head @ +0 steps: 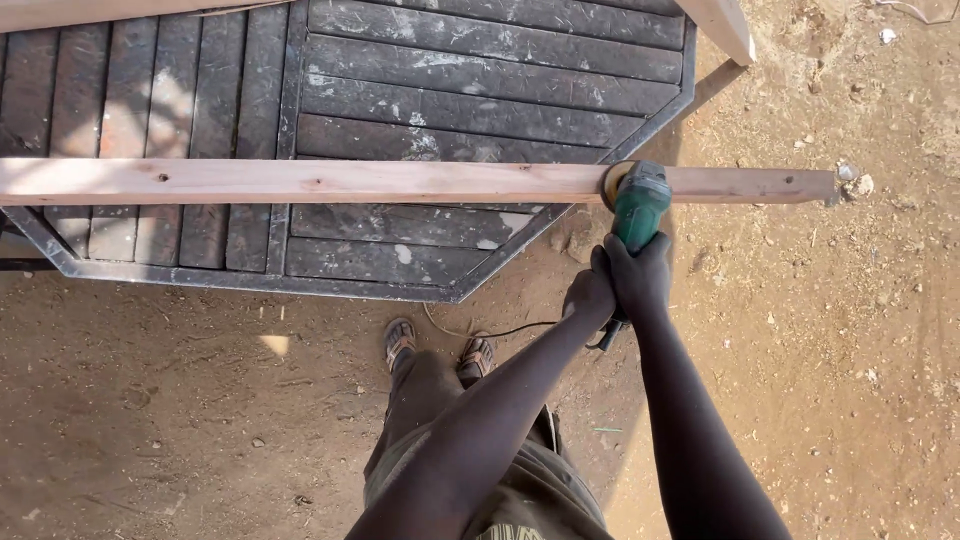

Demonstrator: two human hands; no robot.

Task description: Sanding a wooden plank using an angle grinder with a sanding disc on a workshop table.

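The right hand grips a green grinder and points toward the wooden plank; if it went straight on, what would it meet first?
Probably the wooden plank: the right hand aims the green grinder at it, disc already there.

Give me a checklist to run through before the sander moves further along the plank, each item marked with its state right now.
1. Both hands on the tool: ok. The left hand and right hand grip the rear of the green handheld disc sander.
2. Disc on the wood: ok. It meets the long pale wooden plank.
3. Plank supported: ok on the left, across the dark slatted metal gate; the right end overhangs bare ground.
4. Plank clamped: cannot tell.
5. Black power cord clear of feet: not ok. It trails close to the sandalled feet.
6. Disc spinning: cannot tell.
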